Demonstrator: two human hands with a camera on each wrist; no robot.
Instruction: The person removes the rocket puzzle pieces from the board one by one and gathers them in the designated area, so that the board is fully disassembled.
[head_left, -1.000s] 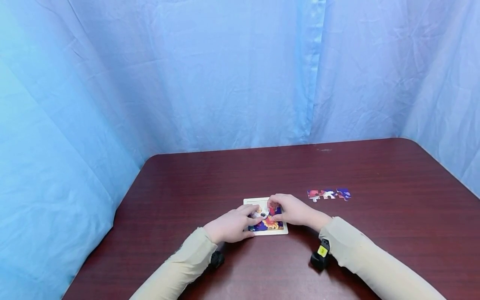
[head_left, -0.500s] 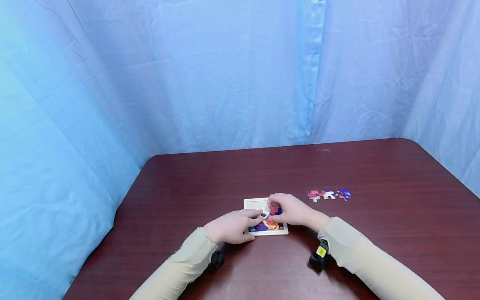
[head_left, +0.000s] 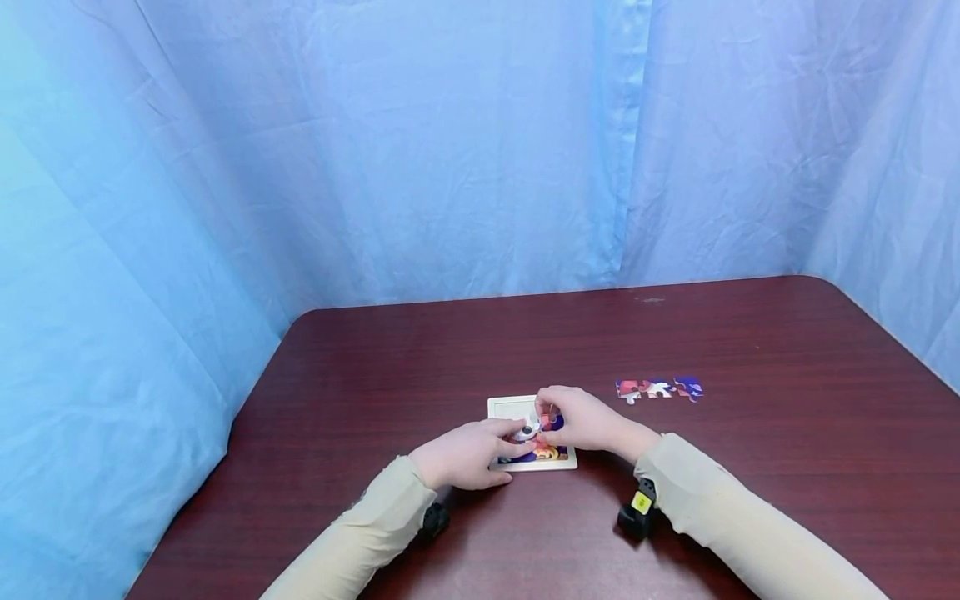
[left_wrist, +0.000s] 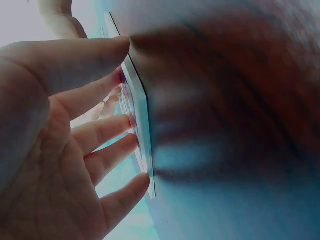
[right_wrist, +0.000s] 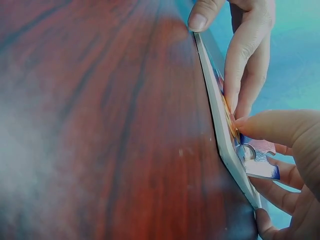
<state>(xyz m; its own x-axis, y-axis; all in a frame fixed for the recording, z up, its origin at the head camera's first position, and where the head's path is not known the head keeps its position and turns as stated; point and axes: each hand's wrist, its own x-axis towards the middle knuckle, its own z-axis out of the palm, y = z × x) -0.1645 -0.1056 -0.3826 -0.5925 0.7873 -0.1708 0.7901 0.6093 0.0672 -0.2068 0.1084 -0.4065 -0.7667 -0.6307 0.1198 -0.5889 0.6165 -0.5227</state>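
A small white puzzle tray (head_left: 513,408) lies on the table, with joined jigsaw pieces of a colourful picture in its near part. My left hand (head_left: 463,455) rests on it from the left, fingers spread and fairly straight. In the left wrist view the left thumb (left_wrist: 95,56) reaches the tray's near edge while the fingertips press on the pieces and far rim. From the right, my right hand (head_left: 585,421) pinches a puzzle piece (right_wrist: 262,169) over the tray's right side. That piece is tilted, and the fingers partly hide it.
Several loose puzzle pieces (head_left: 658,389) lie in a row on the dark red table (head_left: 420,358), right of the tray and farther back. Blue curtains (head_left: 465,150) hang behind the table and at both sides. Each wrist wears a small black camera (head_left: 636,521).
My left fingers have drawn back from the upper picture and now lie lower, over the joined pieces. The right hand stays in place, its pinched piece shifting slightly and showing more.
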